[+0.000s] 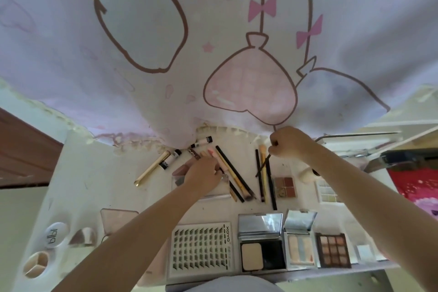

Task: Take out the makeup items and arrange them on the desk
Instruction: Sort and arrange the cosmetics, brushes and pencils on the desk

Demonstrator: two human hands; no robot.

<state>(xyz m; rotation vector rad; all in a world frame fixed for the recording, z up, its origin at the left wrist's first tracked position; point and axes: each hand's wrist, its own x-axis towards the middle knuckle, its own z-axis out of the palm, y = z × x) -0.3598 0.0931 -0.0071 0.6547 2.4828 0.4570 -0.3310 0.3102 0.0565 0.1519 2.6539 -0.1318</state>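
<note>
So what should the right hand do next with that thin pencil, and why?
Probably lower it beside the other pencils. The right hand pinches a thin dark pencil just above the row of pencils already lying side by side on the desk, while the left hand is busy at the clear box.

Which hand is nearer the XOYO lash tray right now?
Left. The left hand is over the clear box just beyond the XOYO lash tray; the right hand is farther back and to the right, pinching a thin brush.
</note>
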